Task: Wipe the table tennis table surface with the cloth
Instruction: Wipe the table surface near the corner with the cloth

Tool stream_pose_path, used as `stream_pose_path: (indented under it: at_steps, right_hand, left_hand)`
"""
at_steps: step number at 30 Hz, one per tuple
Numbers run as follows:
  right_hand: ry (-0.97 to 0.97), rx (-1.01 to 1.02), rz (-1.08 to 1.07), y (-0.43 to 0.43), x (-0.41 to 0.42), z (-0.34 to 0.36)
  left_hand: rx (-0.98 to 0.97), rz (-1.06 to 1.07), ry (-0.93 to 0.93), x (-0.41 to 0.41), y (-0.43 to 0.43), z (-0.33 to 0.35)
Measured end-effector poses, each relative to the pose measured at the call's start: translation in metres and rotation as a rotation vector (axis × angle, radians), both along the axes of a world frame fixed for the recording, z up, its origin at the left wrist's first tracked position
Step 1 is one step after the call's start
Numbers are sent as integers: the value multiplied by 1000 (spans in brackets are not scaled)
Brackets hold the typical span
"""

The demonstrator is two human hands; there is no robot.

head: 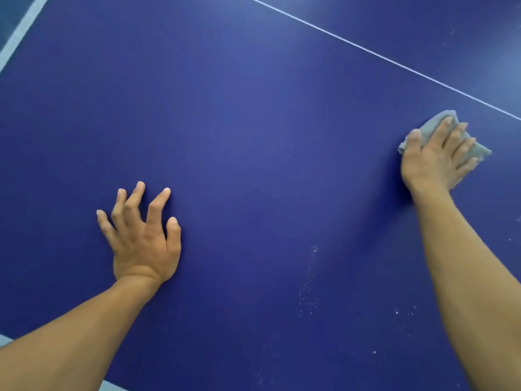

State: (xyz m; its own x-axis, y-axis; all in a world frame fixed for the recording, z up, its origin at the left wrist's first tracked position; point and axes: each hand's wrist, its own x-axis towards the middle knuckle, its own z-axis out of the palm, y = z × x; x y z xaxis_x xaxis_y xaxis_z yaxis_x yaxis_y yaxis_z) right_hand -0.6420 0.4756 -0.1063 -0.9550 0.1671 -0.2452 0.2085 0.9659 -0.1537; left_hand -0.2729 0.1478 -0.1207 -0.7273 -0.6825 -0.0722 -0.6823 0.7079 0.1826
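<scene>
One blue table (253,122) fills the frame, and two bare hands are on it. The left hand (143,238), at lower left, holds nothing: its five digits are spread apart and arched, with the tips on the surface and the knuckles raised. The right hand (437,159), at the right edge at mid height, lies on the one cloth (439,118), a grey, crumpled piece. Its four fingers lie close together across the top of it and the thumb runs along its left side, pressing it down on the table. The cloth shows above the fingertips and to their right. It lies just below one thin white line (380,56), which runs aslant from top centre to the right edge. One broad pale stripe (22,32) crosses the upper left corner. Many small white specks (308,297) are scattered at lower centre and lower right, between the two forearms, well apart from the cloth.
</scene>
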Motion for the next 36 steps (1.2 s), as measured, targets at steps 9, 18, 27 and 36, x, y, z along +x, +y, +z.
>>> stream_pose_path:
  at_steps: [9, 18, 27, 36]
  right_hand:
    - [73, -74, 1033, -98, 250, -5]
    - [-34, 14, 694, 21, 259, 4]
    - [-45, 44, 538, -90, 268, -1]
    - [-16, 7, 867, -28, 505, -2]
  left_hand:
    - [-10, -10, -15, 1, -1, 1]
    - [6, -32, -20, 4, -4, 0]
    - [27, -31, -6, 5, -5, -4]
    - [154, -73, 61, 13, -10, 6]
